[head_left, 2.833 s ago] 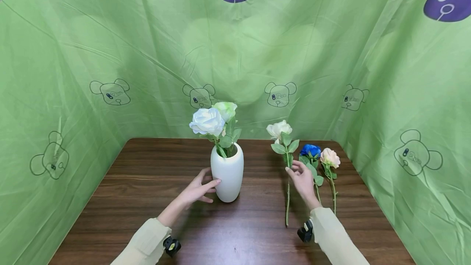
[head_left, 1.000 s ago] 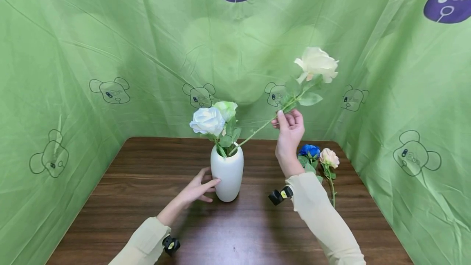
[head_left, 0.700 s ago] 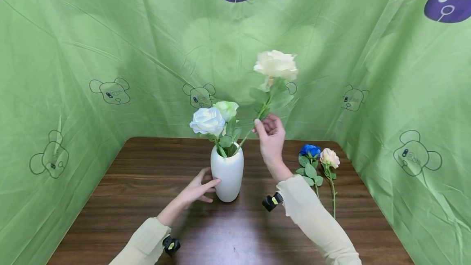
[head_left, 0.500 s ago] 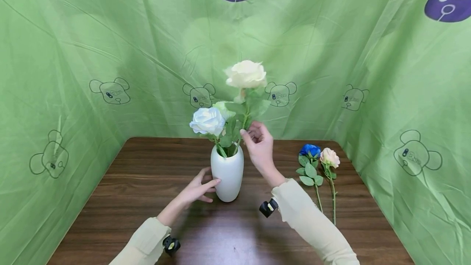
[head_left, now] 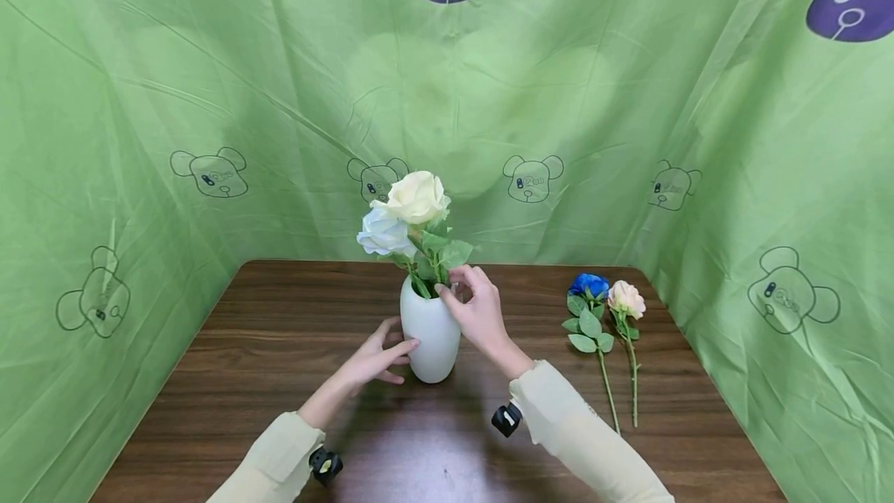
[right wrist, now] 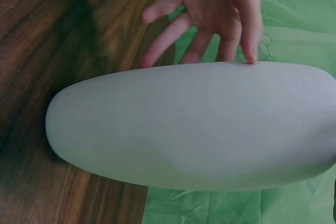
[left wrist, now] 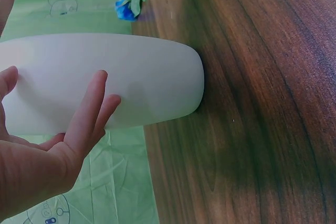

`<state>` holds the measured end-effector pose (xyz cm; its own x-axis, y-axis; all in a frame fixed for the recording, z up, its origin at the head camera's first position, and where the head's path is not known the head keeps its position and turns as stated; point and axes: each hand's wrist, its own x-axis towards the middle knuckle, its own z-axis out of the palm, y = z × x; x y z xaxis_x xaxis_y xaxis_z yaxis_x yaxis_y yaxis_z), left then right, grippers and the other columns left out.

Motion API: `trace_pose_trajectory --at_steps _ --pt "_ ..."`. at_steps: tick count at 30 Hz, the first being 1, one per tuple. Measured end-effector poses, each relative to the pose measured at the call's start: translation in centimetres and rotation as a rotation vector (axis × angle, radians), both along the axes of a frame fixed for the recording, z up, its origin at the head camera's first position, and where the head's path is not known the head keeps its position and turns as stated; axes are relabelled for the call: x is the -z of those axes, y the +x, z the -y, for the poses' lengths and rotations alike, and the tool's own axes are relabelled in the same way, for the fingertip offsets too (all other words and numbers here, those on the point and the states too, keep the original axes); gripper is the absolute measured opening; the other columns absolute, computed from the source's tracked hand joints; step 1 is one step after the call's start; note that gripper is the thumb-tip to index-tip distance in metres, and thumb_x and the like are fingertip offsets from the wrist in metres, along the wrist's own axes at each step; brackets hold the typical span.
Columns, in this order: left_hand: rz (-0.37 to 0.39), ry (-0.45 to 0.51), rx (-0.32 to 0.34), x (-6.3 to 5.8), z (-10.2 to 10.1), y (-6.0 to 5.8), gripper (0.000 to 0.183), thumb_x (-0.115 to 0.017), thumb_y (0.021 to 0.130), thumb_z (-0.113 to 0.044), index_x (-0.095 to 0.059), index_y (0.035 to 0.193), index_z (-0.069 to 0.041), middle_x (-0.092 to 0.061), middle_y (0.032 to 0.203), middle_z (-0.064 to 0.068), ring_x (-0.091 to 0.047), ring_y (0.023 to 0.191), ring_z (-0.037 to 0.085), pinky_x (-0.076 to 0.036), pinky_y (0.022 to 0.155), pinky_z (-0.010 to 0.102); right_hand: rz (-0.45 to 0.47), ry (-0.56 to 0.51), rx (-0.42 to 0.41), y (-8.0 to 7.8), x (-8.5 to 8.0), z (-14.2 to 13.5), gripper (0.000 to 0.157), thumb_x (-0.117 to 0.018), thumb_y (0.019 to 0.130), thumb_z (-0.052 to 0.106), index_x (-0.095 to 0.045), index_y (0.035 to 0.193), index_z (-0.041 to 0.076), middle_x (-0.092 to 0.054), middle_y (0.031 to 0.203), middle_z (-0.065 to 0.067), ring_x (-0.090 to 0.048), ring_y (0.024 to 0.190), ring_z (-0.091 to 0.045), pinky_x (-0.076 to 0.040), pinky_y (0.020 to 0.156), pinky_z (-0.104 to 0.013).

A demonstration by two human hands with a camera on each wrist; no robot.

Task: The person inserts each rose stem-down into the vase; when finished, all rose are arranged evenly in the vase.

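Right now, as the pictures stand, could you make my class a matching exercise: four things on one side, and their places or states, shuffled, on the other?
Things
1. vase
2. cream rose
3. blue rose
4. left hand

Places or states
A. lies beside the peach rose
B. touches the vase's side
C. stands on the wooden table
D. bloom highest in the bunch

Pairs: 1-C, 2-D, 3-A, 4-B

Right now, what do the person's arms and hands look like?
They wear loose, pale cream sleeves. A small black gadget with a light patch sits by each cuff. The left hand and right hand are both bare.
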<state>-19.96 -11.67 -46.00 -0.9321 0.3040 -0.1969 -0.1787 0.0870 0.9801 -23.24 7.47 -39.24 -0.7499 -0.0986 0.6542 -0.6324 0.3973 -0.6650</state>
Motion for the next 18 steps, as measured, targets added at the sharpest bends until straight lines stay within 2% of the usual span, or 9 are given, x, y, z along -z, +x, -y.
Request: trace_pose_trajectory --at_steps 5,8,11,15,18 --pt "0.000 0.002 -0.004 0.1 0.0 -0.1 0.074 -0.062 0.083 -0.034 -0.018 0.136 -0.008 -0.030 0.129 0.029 -0.049 0.101 0.043 -0.052 0.061 0.043 -0.002 0.027 0.000 0.3 0.3 -0.5 0.006 -0.066 0.076 0.009 -0.061 0.077 0.012 -0.048 0.071 -0.003 -0.044 0.065 -0.015 -0.038 0.050 -0.025" --pt "-0.001 0.000 -0.005 0.1 0.0 -0.1 0.075 -0.062 0.082 -0.034 -0.017 0.136 -0.008 -0.030 0.129 0.028 -0.049 0.100 0.043 -0.052 0.062 0.044 -0.036 0.008 -0.023 0.2 0.6 -0.9 0.012 -0.063 0.073 0.001 -0.064 0.079 0.011 -0.052 0.072 -0.001 -0.042 0.066 -0.017 -0.035 0.050 -0.025" --pt "-0.003 -0.003 -0.004 0.1 -0.1 -0.1 0.075 -0.062 0.082 -0.033 -0.017 0.137 -0.008 -0.029 0.129 0.029 -0.049 0.100 0.043 -0.052 0.063 0.045 -0.057 -0.066 -0.064 0.2 0.7 -1.3 0.019 -0.059 0.072 -0.008 -0.066 0.084 0.005 -0.058 0.080 -0.003 -0.044 0.066 -0.020 -0.036 0.050 -0.023" --pt "-0.003 0.000 -0.003 0.0 -0.1 0.0 0.074 -0.062 0.083 -0.032 -0.017 0.136 -0.007 -0.029 0.129 0.029 -0.049 0.100 0.043 -0.051 0.064 0.047 -0.011 -0.212 -0.104 1.0 -0.6 -1.3 0.011 -0.058 0.078 -0.010 -0.064 0.085 -0.005 -0.059 0.087 -0.014 -0.048 0.067 -0.016 -0.039 0.051 -0.017" --pt "0.004 0.009 0.002 -1.1 -0.2 0.5 0.072 -0.060 0.084 -0.028 -0.016 0.137 -0.004 -0.028 0.129 0.031 -0.047 0.101 0.046 -0.051 0.064 0.046 0.052 -0.270 -0.106 1.8 -2.0 -1.1 0.007 -0.059 0.081 -0.006 -0.063 0.086 -0.009 -0.058 0.088 -0.017 -0.048 0.068 -0.012 -0.041 0.054 -0.016"
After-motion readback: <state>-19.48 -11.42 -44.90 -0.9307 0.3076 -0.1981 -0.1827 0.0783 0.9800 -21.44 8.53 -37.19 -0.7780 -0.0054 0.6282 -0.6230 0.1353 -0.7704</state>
